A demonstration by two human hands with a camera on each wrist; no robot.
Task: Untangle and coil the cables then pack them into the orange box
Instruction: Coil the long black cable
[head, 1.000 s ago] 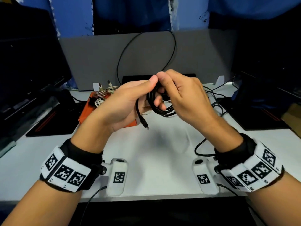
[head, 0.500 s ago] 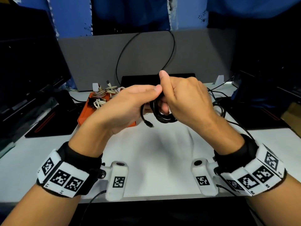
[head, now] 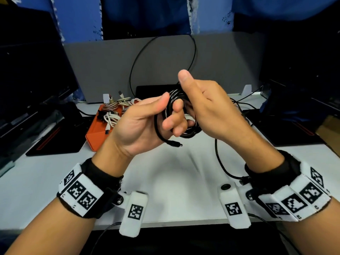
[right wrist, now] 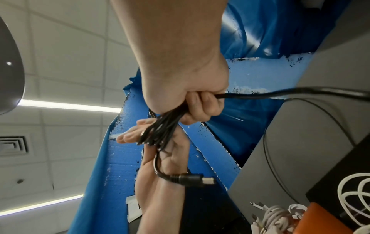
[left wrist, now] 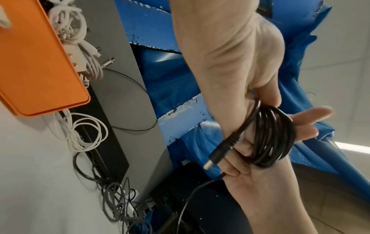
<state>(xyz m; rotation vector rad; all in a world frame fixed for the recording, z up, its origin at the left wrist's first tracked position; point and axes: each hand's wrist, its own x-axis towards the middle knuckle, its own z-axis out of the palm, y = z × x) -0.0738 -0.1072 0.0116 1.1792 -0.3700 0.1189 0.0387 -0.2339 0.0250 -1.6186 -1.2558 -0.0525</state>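
Both hands are raised over the white table (head: 174, 181), holding a coil of black cable (head: 189, 134) between them. My left hand (head: 139, 126) has its fingers through the coil (left wrist: 270, 139), and its thumb presses the strand. The barrel plug (head: 174, 144) hangs free below that hand (left wrist: 218, 155). My right hand (head: 211, 111) grips the bundle (right wrist: 160, 131) in a fist with the thumb upright. The uncoiled cable runs from it in a tall loop (head: 193, 52) over the partition. The orange box (head: 95, 133) sits at the back left, holding coiled white cables (head: 112, 118).
More tangled cables (head: 244, 107) lie on the table at the back right, and loose white cable (left wrist: 80, 129) beside the box. A grey partition (head: 103, 70) closes off the back. Dark mats (head: 55, 144) and dark screens flank the table.
Both hands have risen a little. My right thumb, which met the left thumb over the coil, now stands upright. The plug has swung to the right under the left hand.
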